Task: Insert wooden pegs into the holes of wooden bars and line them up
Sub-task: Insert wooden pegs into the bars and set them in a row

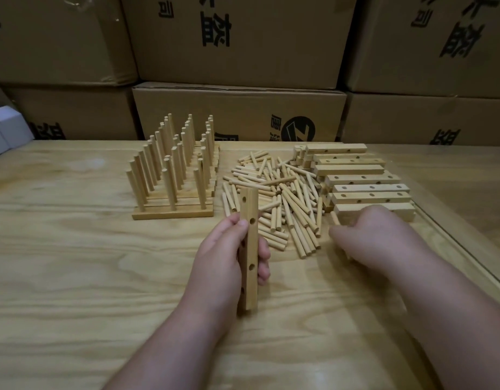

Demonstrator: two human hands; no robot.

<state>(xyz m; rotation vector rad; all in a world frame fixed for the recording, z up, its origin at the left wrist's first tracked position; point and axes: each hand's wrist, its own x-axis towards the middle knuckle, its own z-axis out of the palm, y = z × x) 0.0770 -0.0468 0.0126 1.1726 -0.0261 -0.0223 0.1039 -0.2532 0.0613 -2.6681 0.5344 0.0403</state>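
Head view, left hand (223, 254) gripping bar (249, 249)

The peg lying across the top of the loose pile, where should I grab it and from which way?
Pinch that peg around its middle, coming straight down from above. It lies flat and crosswise on top of the loose peg pile, so its round sides are free there, while neighbours crowd its ends. This is probably the easiest lift.

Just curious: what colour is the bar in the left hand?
Pale natural wood bar, head view.
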